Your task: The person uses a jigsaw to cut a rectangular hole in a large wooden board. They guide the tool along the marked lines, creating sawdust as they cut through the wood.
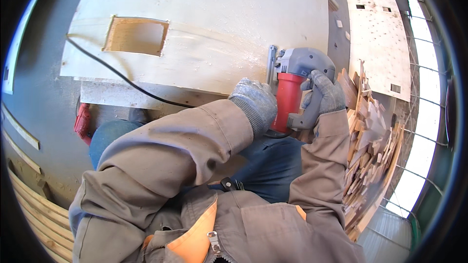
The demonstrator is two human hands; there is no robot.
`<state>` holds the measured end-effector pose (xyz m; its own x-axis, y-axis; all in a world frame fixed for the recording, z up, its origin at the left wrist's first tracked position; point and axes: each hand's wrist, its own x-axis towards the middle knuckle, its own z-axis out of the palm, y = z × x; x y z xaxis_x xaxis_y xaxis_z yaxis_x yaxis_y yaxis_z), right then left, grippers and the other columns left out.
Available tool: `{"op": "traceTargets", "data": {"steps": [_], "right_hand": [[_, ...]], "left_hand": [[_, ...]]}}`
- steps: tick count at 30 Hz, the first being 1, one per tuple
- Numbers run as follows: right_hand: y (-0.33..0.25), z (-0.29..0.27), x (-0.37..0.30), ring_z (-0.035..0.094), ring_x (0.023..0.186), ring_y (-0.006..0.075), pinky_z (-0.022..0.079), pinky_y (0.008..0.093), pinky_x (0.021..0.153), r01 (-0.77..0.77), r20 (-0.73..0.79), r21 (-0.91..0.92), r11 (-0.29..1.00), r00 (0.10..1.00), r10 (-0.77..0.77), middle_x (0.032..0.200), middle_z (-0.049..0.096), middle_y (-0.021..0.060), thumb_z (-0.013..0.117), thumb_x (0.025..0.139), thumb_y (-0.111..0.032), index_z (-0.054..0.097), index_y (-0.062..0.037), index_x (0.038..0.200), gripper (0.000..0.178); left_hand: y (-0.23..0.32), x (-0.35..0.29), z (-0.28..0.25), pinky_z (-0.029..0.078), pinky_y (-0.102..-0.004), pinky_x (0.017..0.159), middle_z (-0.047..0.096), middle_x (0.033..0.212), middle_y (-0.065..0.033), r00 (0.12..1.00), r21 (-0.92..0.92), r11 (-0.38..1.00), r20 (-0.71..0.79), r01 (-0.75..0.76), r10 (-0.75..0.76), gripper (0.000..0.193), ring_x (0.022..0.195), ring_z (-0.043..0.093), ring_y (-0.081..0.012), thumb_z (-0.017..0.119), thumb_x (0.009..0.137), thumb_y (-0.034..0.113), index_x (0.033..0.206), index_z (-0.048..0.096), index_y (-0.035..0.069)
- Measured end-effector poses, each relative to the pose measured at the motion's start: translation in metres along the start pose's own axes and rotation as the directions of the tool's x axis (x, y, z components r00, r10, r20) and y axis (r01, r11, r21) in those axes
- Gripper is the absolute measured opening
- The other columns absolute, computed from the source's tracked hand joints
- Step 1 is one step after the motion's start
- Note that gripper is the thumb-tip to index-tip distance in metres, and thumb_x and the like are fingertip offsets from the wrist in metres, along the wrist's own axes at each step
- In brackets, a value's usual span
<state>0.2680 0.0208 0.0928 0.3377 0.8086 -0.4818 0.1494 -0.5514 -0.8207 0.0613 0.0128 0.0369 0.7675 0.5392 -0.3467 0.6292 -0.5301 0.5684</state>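
Right grip (327,92) around a red-grey power tool (289,98) (left grip (255,101) just beside)

Gloved hands (256,101) at red power tool (288,100), plywood sheet (234,19) with rectangular cutout (135,36), wood scrap pile (369,156)

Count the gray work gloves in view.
2: one on the left hand, beside the red-and-gray power tool; one on the right hand, wrapped around the tool's handle. No others show.

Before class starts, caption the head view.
The gloved right hand grips a red and grey power tool at a pale board, left hand alongside.
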Motion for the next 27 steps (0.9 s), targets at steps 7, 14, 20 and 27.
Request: {"op": "traceTargets", "data": {"steps": [7, 14, 20, 27], "right_hand": [[0.005, -0.009, 0.013, 0.058, 0.046, 0.024, 0.05, 0.0398, 0.041, 0.039, 0.051, -0.009, 0.999, 0.998, -0.039, 0.076, 0.066, 0.0126, 0.074, 0.091, -0.023, 0.066, -0.0008, 0.108, 0.029], [0.004, -0.012, 0.013, 0.057, 0.045, 0.0226, 0.05, 0.0401, 0.041, 0.044, 0.053, -0.048, 0.998, 0.998, -0.041, 0.07, 0.064, 0.0108, 0.075, 0.089, -0.026, 0.066, -0.0013, 0.1, 0.029], [0.01, -0.006, 0.015, 0.057, 0.046, 0.0209, 0.05, 0.039, 0.042, 0.053, 0.055, -0.118, 0.992, 0.997, -0.047, 0.069, 0.063, 0.0091, 0.075, 0.089, -0.028, 0.066, -0.0018, 0.092, 0.028], [0.038, -0.002, 0.07, 0.068, 0.074, 0.0245, 0.052, 0.0392, 0.062, 0.196, 0.041, -0.268, 0.943, 0.981, -0.192, 0.084, 0.071, 0.0128, 0.069, 0.088, -0.035, 0.073, -0.0017, 0.094, 0.034]], "left_hand": [[0.02, -0.018, 0.022, 0.05, -0.043, 0.1, 0.067, 0.125, -0.0168, 0.999, 0.07, 0.996, -0.029, 0.048, -0.046, 0.038, 0.119, 0.065, -0.0308, 0.068, 0.088, 0.023, 0.122, 0.07, 0.007], [0.013, -0.038, 0.063, 0.053, -0.0448, 0.097, 0.067, 0.124, -0.017, 0.993, 0.173, 0.979, -0.07, 0.111, -0.1, 0.037, 0.116, 0.066, -0.0338, 0.066, 0.087, 0.031, 0.114, 0.071, 0.007], [0.026, -0.07, 0.121, 0.057, -0.0479, 0.087, 0.069, 0.118, -0.0162, 0.971, 0.098, 0.989, -0.223, 0.115, -0.09, 0.032, 0.102, 0.07, -0.0366, 0.066, 0.086, 0.033, 0.104, 0.073, 0.008], [0.063, -0.096, 0.166, 0.056, -0.0489, 0.087, 0.072, 0.109, -0.0158, 0.975, 0.06, 0.995, -0.209, 0.085, -0.071, 0.024, 0.1, 0.069, -0.0387, 0.067, 0.086, 0.029, 0.101, 0.073, 0.011]]}}
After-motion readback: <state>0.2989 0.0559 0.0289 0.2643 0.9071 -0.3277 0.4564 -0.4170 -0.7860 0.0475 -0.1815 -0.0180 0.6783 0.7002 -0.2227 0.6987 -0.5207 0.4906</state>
